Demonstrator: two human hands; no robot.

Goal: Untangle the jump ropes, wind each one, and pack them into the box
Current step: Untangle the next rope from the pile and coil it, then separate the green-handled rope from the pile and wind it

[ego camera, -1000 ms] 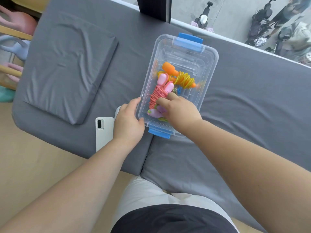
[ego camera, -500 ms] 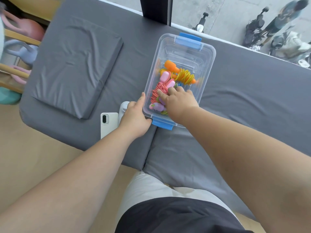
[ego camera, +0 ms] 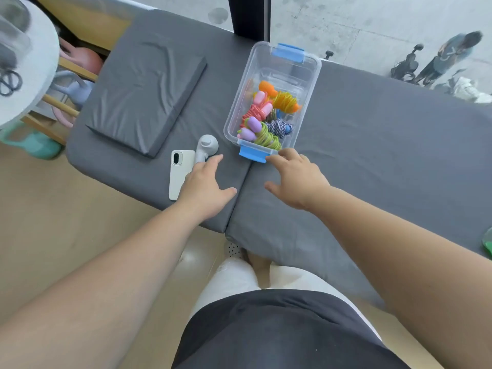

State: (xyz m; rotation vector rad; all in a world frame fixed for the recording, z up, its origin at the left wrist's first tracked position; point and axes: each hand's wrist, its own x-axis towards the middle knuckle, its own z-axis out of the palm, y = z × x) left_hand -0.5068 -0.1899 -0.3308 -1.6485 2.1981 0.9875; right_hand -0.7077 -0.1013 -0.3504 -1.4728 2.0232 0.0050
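A clear plastic box with blue latches stands on the grey mat. Inside lie several wound jump ropes: an orange one, a red one with pink handles, a green one with purple handles and a blue-and-white one. My right hand hovers just in front of the box's near blue latch, fingers spread, holding nothing. My left hand is over the mat to the box's left, fingers relaxed and empty.
A white phone and a grey controller-like device lie by my left hand. A grey folded cushion sits at the left of the mat. Kettlebells and a round white table stand at the far left.
My right hand has come out of the box and my left hand has let go of its side. Both have drawn back toward me, and the view has pulled away.
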